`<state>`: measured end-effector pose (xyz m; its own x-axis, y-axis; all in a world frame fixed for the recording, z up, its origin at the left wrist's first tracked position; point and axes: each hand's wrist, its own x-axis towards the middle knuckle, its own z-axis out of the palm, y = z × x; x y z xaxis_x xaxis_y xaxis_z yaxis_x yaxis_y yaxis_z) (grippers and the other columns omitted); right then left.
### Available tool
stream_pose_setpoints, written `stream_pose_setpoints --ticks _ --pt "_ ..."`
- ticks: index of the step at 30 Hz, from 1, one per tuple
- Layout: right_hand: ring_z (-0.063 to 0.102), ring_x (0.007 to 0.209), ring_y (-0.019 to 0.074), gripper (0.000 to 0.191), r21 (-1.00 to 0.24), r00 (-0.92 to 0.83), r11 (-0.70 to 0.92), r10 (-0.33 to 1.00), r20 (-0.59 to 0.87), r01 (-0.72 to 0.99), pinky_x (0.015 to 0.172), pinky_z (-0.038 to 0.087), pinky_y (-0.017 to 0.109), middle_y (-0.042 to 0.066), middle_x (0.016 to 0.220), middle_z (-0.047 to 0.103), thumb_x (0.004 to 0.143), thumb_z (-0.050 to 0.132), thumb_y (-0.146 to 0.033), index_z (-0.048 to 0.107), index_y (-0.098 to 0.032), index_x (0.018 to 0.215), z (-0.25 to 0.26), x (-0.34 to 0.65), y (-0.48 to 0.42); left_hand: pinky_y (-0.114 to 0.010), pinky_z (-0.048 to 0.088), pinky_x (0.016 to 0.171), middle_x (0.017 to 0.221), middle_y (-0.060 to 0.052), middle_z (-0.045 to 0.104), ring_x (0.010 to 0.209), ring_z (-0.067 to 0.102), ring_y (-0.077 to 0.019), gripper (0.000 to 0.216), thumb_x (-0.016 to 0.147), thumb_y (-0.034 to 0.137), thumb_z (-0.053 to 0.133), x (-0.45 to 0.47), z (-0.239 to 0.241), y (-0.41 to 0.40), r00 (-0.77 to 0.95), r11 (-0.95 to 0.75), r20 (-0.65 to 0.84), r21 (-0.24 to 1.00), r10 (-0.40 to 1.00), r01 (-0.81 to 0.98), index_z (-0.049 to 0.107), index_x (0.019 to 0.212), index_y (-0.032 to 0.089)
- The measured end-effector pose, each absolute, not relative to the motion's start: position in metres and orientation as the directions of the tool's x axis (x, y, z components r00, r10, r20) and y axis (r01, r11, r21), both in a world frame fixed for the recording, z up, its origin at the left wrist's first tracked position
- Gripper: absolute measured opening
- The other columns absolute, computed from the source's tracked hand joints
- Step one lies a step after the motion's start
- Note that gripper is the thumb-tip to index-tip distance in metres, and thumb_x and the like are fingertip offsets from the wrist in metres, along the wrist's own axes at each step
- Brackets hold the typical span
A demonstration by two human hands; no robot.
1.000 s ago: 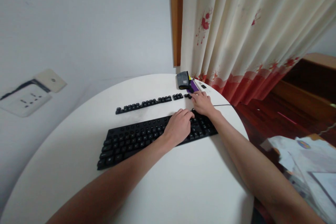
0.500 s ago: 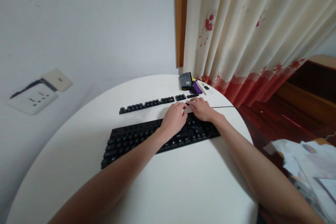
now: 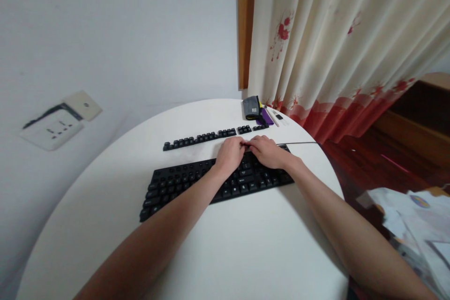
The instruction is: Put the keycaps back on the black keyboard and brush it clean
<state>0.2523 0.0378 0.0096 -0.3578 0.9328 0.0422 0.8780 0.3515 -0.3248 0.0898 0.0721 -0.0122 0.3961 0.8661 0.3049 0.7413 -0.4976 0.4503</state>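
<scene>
A black keyboard [image 3: 197,176] lies slantwise on the white round table [image 3: 225,253]. Over its back edge, my left hand [image 3: 230,153] and my right hand [image 3: 270,152] meet with fingers curled and pressed together. A small dark piece [image 3: 247,146] shows between the fingertips, too small and covered to name. Both hands hide part of the keyboard's upper right area. Behind them, loose black keycaps [image 3: 200,138] stand lined up in a row, in several groups. The keyboard's top row has no caps where it shows on the left.
At the back right lie a grey cloth [image 3: 251,108], a purple cloth [image 3: 266,118], a white stick-like tool [image 3: 272,116] and a small black-and-white item [image 3: 279,116]. A cable [image 3: 298,143] runs off the right edge. A wall socket [image 3: 52,129] and a curtain [image 3: 316,56] border the table.
My fingers have drawn closer together over the keyboard's back edge, around the dark piece. The whole view has shifted slightly; the keyboard and keycap row stay in place.
</scene>
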Motion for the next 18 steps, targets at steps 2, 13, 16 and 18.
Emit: stream_pose_setpoints --ticks 2,13,16,18 --pt "0.054 0.114 0.0242 0.04 -0.361 -0.335 0.34 0.939 0.079 0.869 0.096 0.039 0.036 0.012 0.123 0.062 0.097 0.034 -0.019 0.061 -0.018 0.127 0.006 0.254 0.042 -0.034 0.052 0.086 0.092 -0.007 0.075 0.093 0.068 -0.0236 0.015 0.087 0.017 0.06 0.09 -0.012 0.071 0.391 -0.49 0.298 0.447 0.871 0.749 0.074 0.093 0.02" --pt "0.065 0.092 0.0211 0.021 -0.445 -0.146 0.19 0.981 0.131 0.875 0.082 0.043 0.028 0.009 0.098 0.074 0.088 0.058 -0.026 0.075 -0.017 0.096 -0.011 0.255 0.061 -0.032 0.049 0.088 0.095 -0.009 0.071 0.093 0.065 -0.0216 0.016 0.089 0.02 0.06 0.091 -0.019 0.076 0.396 -0.489 0.293 0.414 0.87 0.768 0.074 0.096 0.017" --pt "0.065 0.087 0.0199 0.015 -0.473 -0.139 0.183 0.982 0.126 0.862 0.079 0.043 0.027 0.008 0.093 0.075 0.086 0.062 -0.025 0.075 -0.019 0.09 -0.013 0.255 0.063 -0.031 0.049 0.089 0.095 -0.008 0.071 0.093 0.064 -0.0212 0.016 0.089 0.021 0.06 0.092 -0.018 0.075 0.394 -0.481 0.283 0.403 0.875 0.779 0.075 0.096 0.018" --pt "0.064 0.081 0.0186 0.011 -0.497 -0.127 0.178 0.983 0.135 0.849 0.075 0.043 0.027 0.006 0.088 0.074 0.084 0.065 -0.024 0.074 -0.019 0.086 -0.015 0.255 0.065 -0.031 0.048 0.089 0.096 -0.008 0.07 0.094 0.064 -0.0212 0.016 0.09 0.021 0.06 0.092 -0.016 0.074 0.391 -0.473 0.273 0.401 0.879 0.784 0.074 0.097 0.018"
